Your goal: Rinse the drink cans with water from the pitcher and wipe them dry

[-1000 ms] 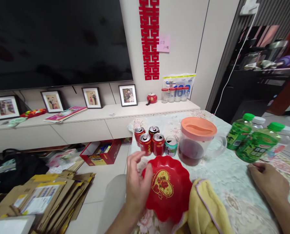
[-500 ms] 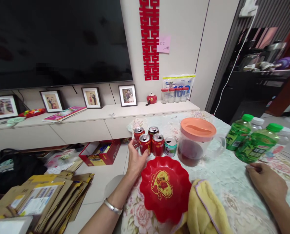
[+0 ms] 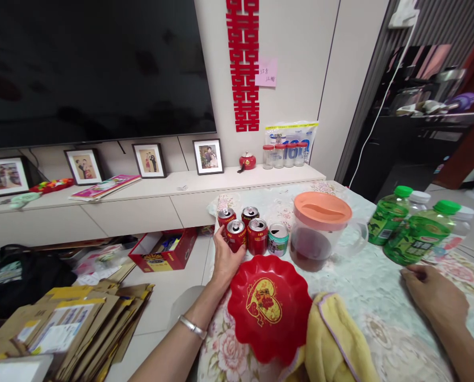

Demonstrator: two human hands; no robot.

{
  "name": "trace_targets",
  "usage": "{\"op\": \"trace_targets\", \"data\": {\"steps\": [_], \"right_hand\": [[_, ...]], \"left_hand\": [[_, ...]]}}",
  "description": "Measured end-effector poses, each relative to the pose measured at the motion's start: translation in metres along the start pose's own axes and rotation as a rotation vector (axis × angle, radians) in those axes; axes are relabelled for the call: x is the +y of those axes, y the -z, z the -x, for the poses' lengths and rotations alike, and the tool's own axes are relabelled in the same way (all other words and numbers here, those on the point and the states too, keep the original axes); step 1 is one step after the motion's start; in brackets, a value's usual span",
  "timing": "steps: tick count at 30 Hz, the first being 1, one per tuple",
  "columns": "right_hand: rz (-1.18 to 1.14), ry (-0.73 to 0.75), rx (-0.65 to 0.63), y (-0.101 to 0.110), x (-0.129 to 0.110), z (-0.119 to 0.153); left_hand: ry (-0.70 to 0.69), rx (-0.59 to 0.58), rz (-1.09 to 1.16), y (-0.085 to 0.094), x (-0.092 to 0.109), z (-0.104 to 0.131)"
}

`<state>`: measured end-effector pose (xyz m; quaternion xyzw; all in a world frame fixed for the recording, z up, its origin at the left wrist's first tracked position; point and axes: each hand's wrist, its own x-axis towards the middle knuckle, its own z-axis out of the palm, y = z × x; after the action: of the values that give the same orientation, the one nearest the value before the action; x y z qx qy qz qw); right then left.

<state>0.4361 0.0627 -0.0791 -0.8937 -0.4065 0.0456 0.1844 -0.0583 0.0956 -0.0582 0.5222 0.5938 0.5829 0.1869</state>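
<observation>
Left hand (image 3: 225, 264): thumb and fingers are closed around the front-left red can (image 3: 237, 239).
Right hand (image 3: 438, 297): fingers are loosely curled on the table (image 3: 380, 281); whether anything is held cannot be told.
Gripped can: held upright near the table's left edge, toward the far-left corner.
Teal can (image 3: 278, 244): placed just right of the red group.
Scalloped red dish (image 3: 270, 307): set nearer than the cans; its right rim is touched by a yellow cloth (image 3: 336, 339).
Orange-lidded pitcher (image 3: 320, 233): part-filled with dark liquid.
Green-capped bottles (image 3: 418, 239): stood beyond the right hand.
</observation>
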Motion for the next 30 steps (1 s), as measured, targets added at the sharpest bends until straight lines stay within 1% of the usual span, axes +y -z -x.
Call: {"op": "trace_targets", "data": {"steps": [5, 10, 14, 16, 20, 23, 24, 27, 30], "right_hand": [[0.0, 0.006, 0.024, 0.001, -0.002, 0.002], [0.047, -0.004, -0.001, 0.009, -0.011, 0.009], [0.05, -0.011, 0.001, 0.011, -0.014, 0.012], [0.052, -0.015, 0.005, 0.011, -0.015, 0.013], [0.052, -0.025, 0.021, 0.01, -0.015, 0.013], [0.031, -0.012, 0.034, 0.011, -0.015, 0.015], [0.018, -0.001, 0.034, 0.012, -0.015, 0.016], [-0.031, 0.025, 0.035, 0.015, -0.015, 0.019], [-0.108, 0.036, 0.058, 0.019, -0.017, 0.021]], "left_hand": [[-0.016, 0.05, -0.074, 0.006, 0.008, 0.002], [-0.007, 0.1, -0.117, 0.019, 0.023, 0.006], [0.018, 0.182, -0.108, 0.029, 0.045, 0.017], [0.077, 0.171, -0.015, 0.03, 0.059, 0.028], [0.211, 0.072, 0.212, 0.022, 0.086, 0.052], [0.262, -0.012, 0.282, 0.01, 0.094, 0.068], [0.264, -0.029, 0.267, 0.006, 0.095, 0.074], [0.21, -0.044, 0.171, -0.007, 0.092, 0.089], [0.176, -0.044, 0.067, -0.014, 0.087, 0.103]]}}
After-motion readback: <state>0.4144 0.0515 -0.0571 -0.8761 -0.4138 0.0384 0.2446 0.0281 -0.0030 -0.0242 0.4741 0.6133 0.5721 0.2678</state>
